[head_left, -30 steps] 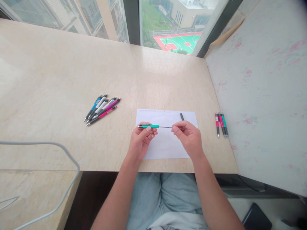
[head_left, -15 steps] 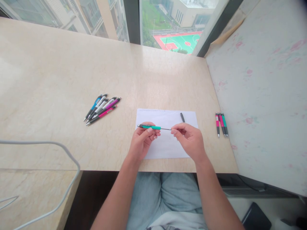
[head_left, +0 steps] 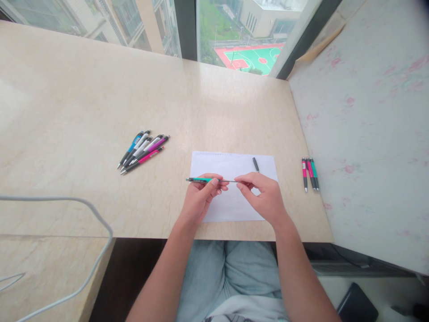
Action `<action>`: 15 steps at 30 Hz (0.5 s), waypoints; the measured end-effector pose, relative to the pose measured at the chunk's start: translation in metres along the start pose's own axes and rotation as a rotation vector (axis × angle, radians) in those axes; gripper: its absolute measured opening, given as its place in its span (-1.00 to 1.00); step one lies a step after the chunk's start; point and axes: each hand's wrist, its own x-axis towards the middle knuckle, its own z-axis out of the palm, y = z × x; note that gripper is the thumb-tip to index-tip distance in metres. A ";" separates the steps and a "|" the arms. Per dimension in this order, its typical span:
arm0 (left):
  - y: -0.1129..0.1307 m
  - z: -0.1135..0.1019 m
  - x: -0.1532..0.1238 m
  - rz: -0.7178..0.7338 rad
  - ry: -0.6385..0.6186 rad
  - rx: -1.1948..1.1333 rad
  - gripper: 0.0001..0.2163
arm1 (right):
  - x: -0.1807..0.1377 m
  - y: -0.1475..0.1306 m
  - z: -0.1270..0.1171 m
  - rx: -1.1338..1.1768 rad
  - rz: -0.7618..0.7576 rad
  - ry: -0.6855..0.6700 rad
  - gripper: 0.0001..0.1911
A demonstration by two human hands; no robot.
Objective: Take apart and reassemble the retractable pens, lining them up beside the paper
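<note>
My left hand (head_left: 201,197) is closed on a green pen barrel (head_left: 197,180), thumb along its side, with the clip end pointing left. A thin dark refill (head_left: 229,181) sticks out of the barrel's right end. My right hand (head_left: 263,194) pinches the refill's far end between thumb and fingertips. Below both hands lies a white sheet of paper (head_left: 231,208). On the paper's upper right rests a black pen grip (head_left: 255,164), just beyond my right hand.
To the left lies a fanned group of several pens (head_left: 144,152) in blue, white, purple and pink. Three pens (head_left: 310,174) stand in a row by the papered wall (head_left: 368,134). A white cable (head_left: 97,217) loops over the table's left part. The window (head_left: 248,36) is behind.
The green barrel has shifted slightly left and turned in my left hand. My right hand has moved a little left with the refill, and a shorter stretch of it shows.
</note>
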 end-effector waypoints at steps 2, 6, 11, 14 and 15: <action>0.000 0.000 0.000 -0.004 0.006 0.003 -0.83 | 0.001 -0.001 -0.003 -0.055 -0.038 -0.007 -0.87; 0.000 0.002 -0.001 -0.001 0.019 0.024 -0.83 | 0.003 -0.003 -0.006 -0.092 -0.059 -0.005 -0.88; 0.000 0.002 0.000 0.003 0.020 0.031 -0.83 | 0.002 -0.002 -0.005 -0.065 -0.057 -0.006 -0.87; 0.000 0.003 -0.001 0.000 0.016 0.040 -0.82 | 0.002 0.000 -0.005 -0.044 -0.061 -0.006 -0.88; 0.001 0.003 -0.001 -0.001 0.023 0.041 -0.82 | 0.002 0.000 -0.005 -0.035 -0.061 0.001 -0.88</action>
